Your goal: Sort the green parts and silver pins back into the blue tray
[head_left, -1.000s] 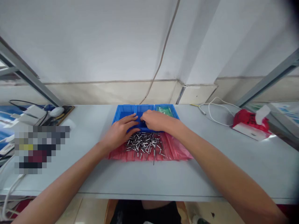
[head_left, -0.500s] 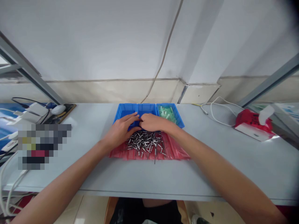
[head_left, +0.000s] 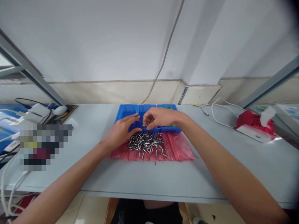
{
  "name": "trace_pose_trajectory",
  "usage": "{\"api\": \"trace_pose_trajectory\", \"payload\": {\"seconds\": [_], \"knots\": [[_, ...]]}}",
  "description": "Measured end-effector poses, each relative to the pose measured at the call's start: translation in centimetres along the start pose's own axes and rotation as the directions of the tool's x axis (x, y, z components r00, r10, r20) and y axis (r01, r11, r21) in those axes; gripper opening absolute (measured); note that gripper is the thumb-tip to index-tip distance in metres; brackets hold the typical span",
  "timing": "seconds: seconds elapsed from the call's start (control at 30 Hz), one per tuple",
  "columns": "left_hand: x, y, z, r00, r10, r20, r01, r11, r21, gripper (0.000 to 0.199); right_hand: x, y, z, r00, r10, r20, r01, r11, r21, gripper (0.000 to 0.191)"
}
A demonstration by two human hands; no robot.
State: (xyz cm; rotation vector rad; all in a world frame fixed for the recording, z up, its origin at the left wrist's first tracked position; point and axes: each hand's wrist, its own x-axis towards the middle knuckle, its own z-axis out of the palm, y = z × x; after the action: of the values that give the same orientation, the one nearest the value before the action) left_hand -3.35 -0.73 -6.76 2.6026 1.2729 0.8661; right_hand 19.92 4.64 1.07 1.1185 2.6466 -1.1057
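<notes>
The right hand [head_left: 161, 117] is curled into a pinch over the blue bin [head_left: 126, 111], a steel rivet [head_left: 145, 125] showing at its fingertips; whether it is gripped cannot be told. The left hand [head_left: 121, 133] is held open against the bin's front edge. The other rivets [head_left: 144, 144] are heaped on a red bag [head_left: 181, 151] on the surface [head_left: 210, 177]. They would be light, stiff and slippery, best taken by the shank.

Workshop assembly bench, prob. small parts line: blue parts bins [head_left: 126, 111] w/ loose steel blind rivets [head_left: 144, 144] on red poly bag [head_left: 181, 151].
</notes>
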Motion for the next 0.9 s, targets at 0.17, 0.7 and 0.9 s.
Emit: {"api": "trace_pose_trajectory", "payload": {"seconds": [0.17,0.7,0.9], "knots": [[0.0,0.1,0.0,1.000,0.000,0.011,0.000,1.000,0.004,0.042,-2.5,-0.9,-1.3,0.991,-0.036,0.130,0.035,0.999,0.011,0.018],[0.2,-0.4,0.3,0.994,0.102,-0.027,-0.103,0.992,-0.069,0.028,0.8,-2.0,3.5,0.961,-0.011,-0.276,-0.174,0.754,-0.633,0.055],[0.1,-0.5,0.4,0.996,0.089,-0.022,-0.090,0.993,-0.081,0.031,0.8,-2.2,3.6,0.990,0.003,-0.141,-0.081,0.829,-0.553,0.051]]}}
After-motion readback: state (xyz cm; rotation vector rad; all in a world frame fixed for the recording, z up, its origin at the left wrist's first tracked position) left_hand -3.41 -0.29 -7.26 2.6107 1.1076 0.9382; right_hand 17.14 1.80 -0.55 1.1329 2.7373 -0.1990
